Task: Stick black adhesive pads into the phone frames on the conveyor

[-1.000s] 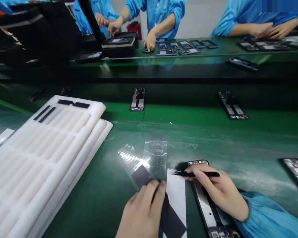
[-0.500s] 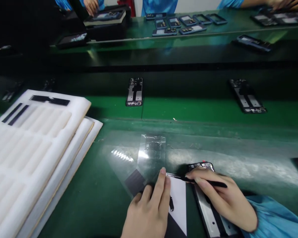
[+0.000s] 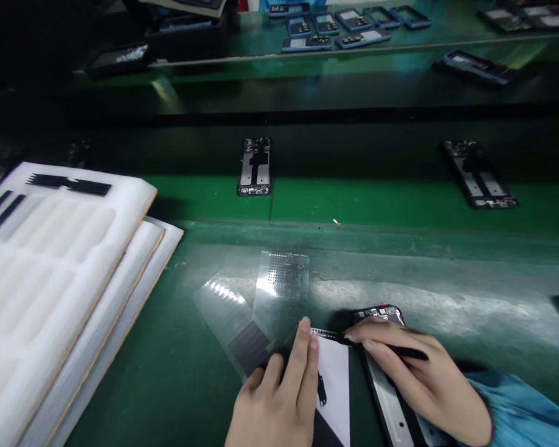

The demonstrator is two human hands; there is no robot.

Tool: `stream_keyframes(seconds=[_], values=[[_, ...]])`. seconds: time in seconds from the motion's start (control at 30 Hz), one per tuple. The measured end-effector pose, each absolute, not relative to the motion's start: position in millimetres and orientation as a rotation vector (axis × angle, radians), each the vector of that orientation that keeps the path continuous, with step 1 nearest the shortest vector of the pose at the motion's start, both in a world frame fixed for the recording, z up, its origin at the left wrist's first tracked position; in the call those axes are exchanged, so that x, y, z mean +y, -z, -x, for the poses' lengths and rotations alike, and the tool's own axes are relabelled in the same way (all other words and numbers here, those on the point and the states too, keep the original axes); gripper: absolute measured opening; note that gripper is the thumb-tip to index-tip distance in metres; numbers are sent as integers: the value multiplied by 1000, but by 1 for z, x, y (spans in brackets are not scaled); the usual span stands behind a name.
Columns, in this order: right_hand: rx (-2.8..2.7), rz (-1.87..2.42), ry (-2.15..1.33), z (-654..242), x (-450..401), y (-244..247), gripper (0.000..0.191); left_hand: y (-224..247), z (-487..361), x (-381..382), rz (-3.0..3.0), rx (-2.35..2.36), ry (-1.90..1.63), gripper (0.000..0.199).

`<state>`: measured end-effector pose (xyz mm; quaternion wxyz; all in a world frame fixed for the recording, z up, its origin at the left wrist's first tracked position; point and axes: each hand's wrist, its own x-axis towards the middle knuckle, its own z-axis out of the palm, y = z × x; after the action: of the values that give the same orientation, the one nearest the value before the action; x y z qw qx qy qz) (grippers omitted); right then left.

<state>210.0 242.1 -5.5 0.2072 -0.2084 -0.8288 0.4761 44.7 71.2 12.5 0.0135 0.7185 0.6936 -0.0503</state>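
Note:
My left hand (image 3: 274, 403) lies over a white backing sheet (image 3: 334, 372), its index and middle fingers stretched out and pressing the upper left corner. A black part (image 3: 322, 390) and a row of small dark dots show on that sheet. My right hand (image 3: 423, 375) grips black tweezers (image 3: 407, 352) like a pen, their tips at the dotted top edge. Beneath the right hand is an opened phone (image 3: 394, 403), partly covered by it. Beyond my left fingers lie a clear film with dots (image 3: 284, 276) and another clear film with a dark patch (image 3: 249, 344).
White foam trays (image 3: 88, 273) are stacked at left, the top one holding black strips (image 3: 68, 184). On the green strip ahead lie one opened phone (image 3: 254, 167) and another opened phone (image 3: 479, 175). Several blue phone frames (image 3: 354, 22) sit on the far shelf.
The camera view has shifted slightly, so the trays and far shelf sit a little differently. Both hands keep nearly the same pose, with the tweezers still at the sheet's top edge.

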Motion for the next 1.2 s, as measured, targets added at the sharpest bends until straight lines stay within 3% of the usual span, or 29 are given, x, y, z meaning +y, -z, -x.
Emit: stream_keyframes(seconds=[0.53,0.87,1.03,1.2], values=[[-2478,505,-1462,-193,268,-11,22,-2,-46,65,-2220,2162,77,68],[-2303,529,-1364,-196,257,0,25,2,-47,71,-2294,2329,-115,54],[-2133,757,-1407,-217,266,-4,37,1,-49,55,-2260,2354,-505,49],[-1957,909,-1498,-236,268,-4,37,-14,-65,43,-1259,2256,-973,36]])
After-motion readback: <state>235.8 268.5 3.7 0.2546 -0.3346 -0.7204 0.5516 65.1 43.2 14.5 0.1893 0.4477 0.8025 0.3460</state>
